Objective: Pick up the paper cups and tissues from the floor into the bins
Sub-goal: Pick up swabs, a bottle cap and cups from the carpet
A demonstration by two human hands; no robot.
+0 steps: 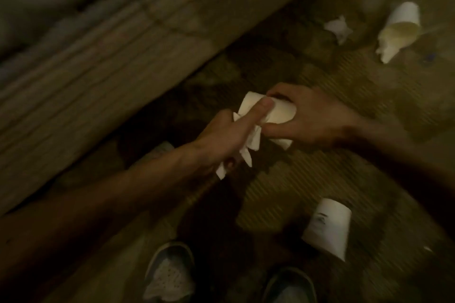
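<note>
Paper cup (280, 113): held sideways above the woven mat (320, 179), mid-frame, between both hands. Gripped by the right hand (315, 120), fingers curled over the wall and thumb beneath, clamped round it. Touched as well by 1 straight digit of the left hand (221, 138), thumb or forefinger, too blurred to say which. Other left fingers closed on a crumpled tissue (253, 141), its corners hanging below the palm.

Probably very light and thin-walled, so easy to crush. Best taken round the middle of the wall with a mild squeeze, never hard enough to fold it. Tissue soft, limp, near weightless: better bunched fully into the palm so that nothing trails.

Left on the mat: 2 more cups, a tipped cup (327, 227) near the right shoe (290, 285) and a crushed cup (398, 29) far off at top right, with a loose tissue (338, 27) just beside it. No bins in view.
</note>
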